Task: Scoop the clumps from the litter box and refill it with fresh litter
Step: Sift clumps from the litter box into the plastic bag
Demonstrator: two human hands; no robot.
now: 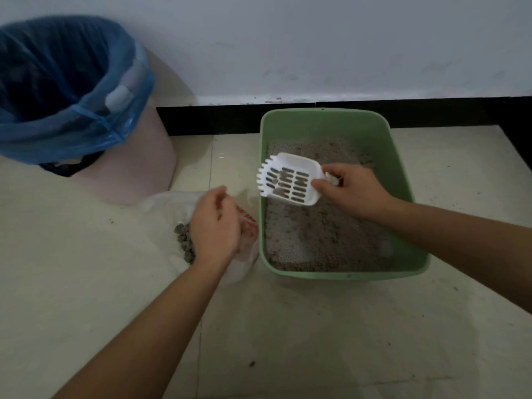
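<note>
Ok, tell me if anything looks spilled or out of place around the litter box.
A few dark specks lie loose on the floor tiles, one near the bottom centre and one left of the plastic bag. The bag itself lies on the floor beside the green litter box, not in the blue-lined bin. Nothing else stands out.
</note>
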